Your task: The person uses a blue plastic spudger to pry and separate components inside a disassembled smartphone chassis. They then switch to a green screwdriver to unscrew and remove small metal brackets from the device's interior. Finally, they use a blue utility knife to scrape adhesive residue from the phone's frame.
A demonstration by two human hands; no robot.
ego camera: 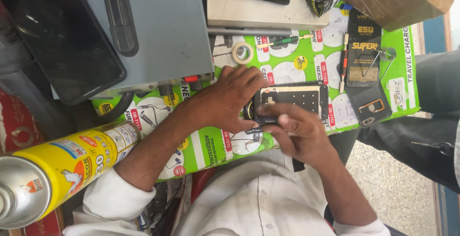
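An opened phone (292, 99) with its back removed lies on a green printed board (211, 145); its dark inner frame and metal shields show. My left hand (230, 99) grips the phone's left end, fingers curled over it. My right hand (299, 133) rests on the phone's near edge, with the fingertips pressed on its lower left corner. Whether a small tool sits between the fingers is hidden.
A tape roll (243, 52), a green-handled screwdriver (282, 41), a thin red tool (343, 63) and a black phone back cover (364, 73) lie beyond the phone. A yellow spray can (57, 169) lies left, a grey machine (143, 30) above it. Someone's dark trouser leg (421, 140) is right.
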